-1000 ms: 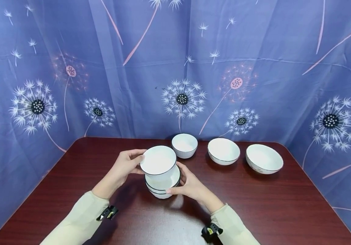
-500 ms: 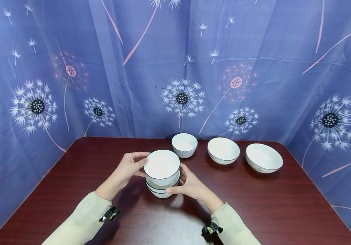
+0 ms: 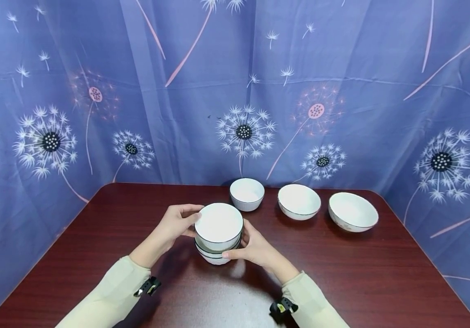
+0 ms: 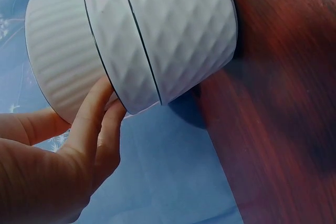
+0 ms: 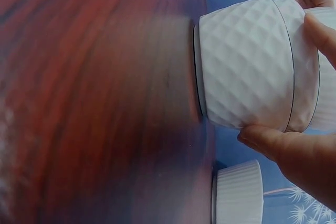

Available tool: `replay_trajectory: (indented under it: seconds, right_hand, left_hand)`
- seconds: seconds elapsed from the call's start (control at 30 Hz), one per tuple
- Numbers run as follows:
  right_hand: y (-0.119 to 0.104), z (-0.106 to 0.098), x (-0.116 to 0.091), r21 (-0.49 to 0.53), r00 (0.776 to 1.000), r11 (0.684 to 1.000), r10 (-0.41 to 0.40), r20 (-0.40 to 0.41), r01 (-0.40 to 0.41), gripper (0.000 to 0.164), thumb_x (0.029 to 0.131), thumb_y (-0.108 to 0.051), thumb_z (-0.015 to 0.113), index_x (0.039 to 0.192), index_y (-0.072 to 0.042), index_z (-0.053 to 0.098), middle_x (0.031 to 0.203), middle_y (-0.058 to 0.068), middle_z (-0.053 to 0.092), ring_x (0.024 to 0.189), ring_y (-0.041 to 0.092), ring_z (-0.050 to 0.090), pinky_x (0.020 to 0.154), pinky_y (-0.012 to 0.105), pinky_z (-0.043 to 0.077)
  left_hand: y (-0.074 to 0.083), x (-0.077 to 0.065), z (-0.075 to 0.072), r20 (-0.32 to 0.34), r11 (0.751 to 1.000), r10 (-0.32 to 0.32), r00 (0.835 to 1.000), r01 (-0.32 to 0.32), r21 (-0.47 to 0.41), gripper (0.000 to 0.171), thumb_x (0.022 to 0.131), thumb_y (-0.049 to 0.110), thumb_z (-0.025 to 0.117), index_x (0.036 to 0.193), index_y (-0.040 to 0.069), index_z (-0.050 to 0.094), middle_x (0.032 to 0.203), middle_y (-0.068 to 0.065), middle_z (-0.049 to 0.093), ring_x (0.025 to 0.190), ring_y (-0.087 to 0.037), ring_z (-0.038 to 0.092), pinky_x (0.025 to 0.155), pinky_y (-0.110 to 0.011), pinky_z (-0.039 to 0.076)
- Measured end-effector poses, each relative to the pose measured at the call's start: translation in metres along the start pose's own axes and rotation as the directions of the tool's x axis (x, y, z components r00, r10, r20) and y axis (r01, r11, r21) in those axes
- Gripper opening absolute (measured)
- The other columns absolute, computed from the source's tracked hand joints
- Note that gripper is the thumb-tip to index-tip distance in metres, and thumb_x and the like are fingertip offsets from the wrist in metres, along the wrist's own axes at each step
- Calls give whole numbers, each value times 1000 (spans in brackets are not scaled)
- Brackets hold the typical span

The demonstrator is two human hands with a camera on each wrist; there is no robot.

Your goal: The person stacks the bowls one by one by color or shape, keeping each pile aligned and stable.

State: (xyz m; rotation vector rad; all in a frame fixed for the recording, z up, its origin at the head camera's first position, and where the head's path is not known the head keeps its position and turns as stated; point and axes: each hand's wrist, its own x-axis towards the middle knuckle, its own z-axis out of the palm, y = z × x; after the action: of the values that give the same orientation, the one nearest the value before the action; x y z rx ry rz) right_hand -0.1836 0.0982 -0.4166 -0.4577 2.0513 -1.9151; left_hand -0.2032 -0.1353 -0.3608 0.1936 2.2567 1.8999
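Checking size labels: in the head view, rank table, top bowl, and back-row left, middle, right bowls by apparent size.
1. Table
2. Top bowl and right bowl: too close to rank; differing nearness to camera makes it unsure
3. Middle bowl
4. Left bowl

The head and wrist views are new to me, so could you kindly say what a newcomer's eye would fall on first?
Probably the blue curtain, whose large white dandelions spread across the background behind the dark red table. Next, low in the head view's middle, the left hand holds a ribbed white bowl over two diamond-patterned bowls, which the right hand grips.
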Motion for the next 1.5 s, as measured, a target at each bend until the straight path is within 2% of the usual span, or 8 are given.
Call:
replay_trajectory:
  seconds: [0.2,0.4,0.57,0.83,1.07,1.27,1.5]
  right_hand:
    - [1,0,1,2,1000,1000,0,-3,0,97,74,-5,82,150,-6,22,148,14,37,140,29,29,115,48,25]
    - [3,1,2,10,1000,1000,-15,-3,15,99,73,-4,82,151,-7,21,148,13,37,140,28,29,115,47,25]
    - [4,1,1,10,1000,1000,-28,-1,28,98,73,-4,82,151,-7,22,148,14,38,138,29,33,114,47,26]
    - [2,0,1,15,1000,1000,-11,1,11,101,72,-6,83,151,-11,21,148,12,38,139,26,32,115,45,27]
    - [3,0,0,-7,1000,1000,3,-14,-3,102,72,-8,84,151,-10,21,148,13,38,138,27,33,114,48,26]
    - [3,1,0,-3,1000,1000,-1,-12,1,101,71,-7,84,151,-10,22,148,13,38,138,26,33,115,46,27]
    - [1,1,0,-27,1000,1000,-8,-13,8,100,73,-10,84,151,-8,22,148,15,37,138,30,33,114,50,26]
  left_hand:
    - [2,0,2,-14,1000,-16,1000,16,27,33,97,2,54,127,-9,56,113,-23,64,78,-18,67,66,-39,60]
    - [2,-1,1,-34,996,-29,999,31,80,31,96,2,56,125,-8,59,108,-22,67,75,-19,68,63,-36,60]
    - [3,-1,0,-29,994,-34,999,37,99,30,95,2,57,124,-8,60,108,-23,66,79,-21,69,64,-37,61]
    - [2,2,-2,-41,994,-38,998,42,96,29,93,1,59,120,-8,62,108,-22,66,79,-21,69,65,-37,61]
    - [0,3,-2,-62,997,-41,997,46,69,30,90,0,63,119,-8,63,107,-22,67,75,-22,70,67,-37,60]
    - [-7,6,-5,-79,998,-28,996,32,56,30,88,0,67,116,-8,65,106,-21,68,80,-19,69,70,-36,60]
    - [-12,9,-7,-96,998,-10,995,16,57,31,86,1,69,115,-7,66,105,-18,69,84,-17,68,74,-36,60]
